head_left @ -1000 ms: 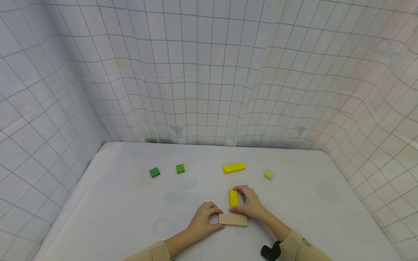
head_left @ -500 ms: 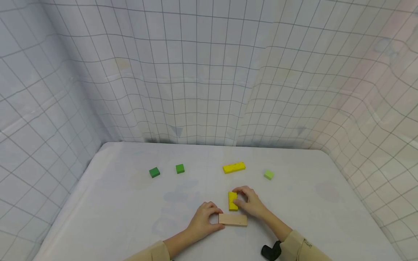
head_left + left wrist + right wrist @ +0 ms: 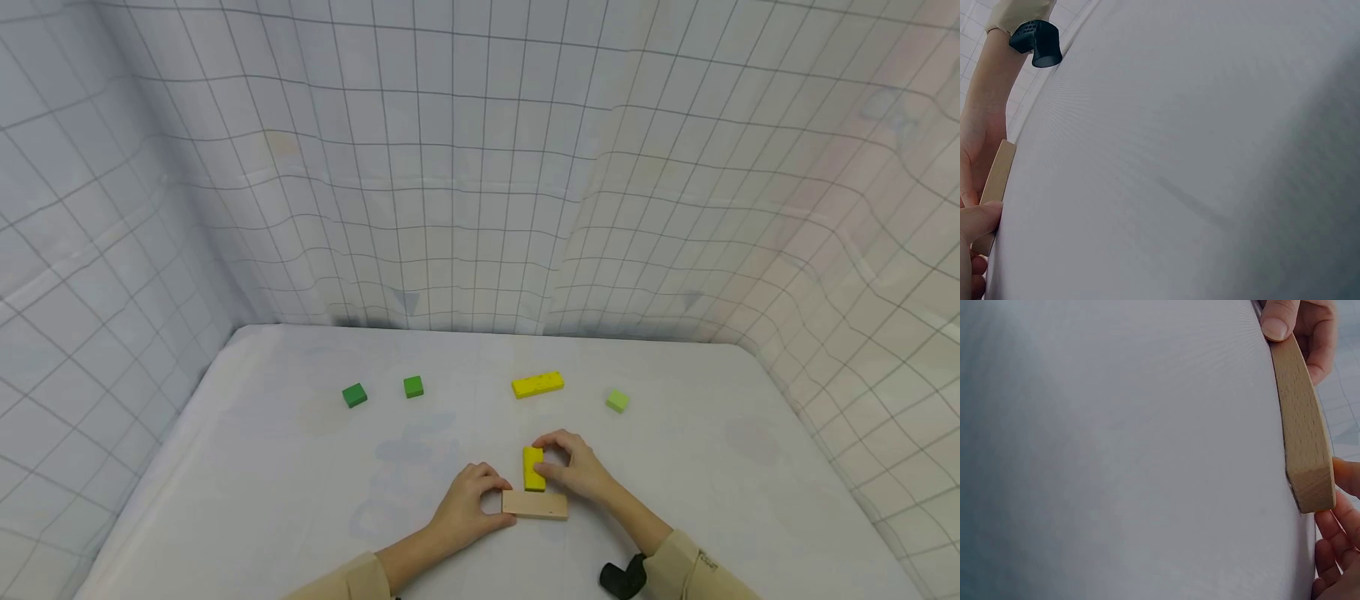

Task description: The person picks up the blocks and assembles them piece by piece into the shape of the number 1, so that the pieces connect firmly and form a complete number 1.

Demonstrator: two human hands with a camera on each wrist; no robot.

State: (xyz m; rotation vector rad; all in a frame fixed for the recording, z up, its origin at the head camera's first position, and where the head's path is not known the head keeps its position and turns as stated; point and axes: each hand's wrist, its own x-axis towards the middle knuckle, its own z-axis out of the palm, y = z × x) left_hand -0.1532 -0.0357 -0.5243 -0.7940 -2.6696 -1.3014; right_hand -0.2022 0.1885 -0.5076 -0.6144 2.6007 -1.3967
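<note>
In the head view my left hand pinches the left end of a plain wooden block, thumb on the near side and fingers on the far side. My right hand holds a yellow block just behind it, with the thumb at its right side and a fingertip near its far end. The yellow block stands crosswise to the wooden one; whether they touch I cannot tell. Both wrist views show the wooden block, its end grain visible in the right wrist view, while the yellow block is hidden there.
Toward the back lie another yellow block, a dark green block, a green block and a light green block. A black wrist camera sits by the right sleeve. Gridded curtains surround the white table.
The yellow block in my right hand has slid nearer to the wooden block and slightly left. My right thumb has shifted from its near end to its right side. The left hand stays put.
</note>
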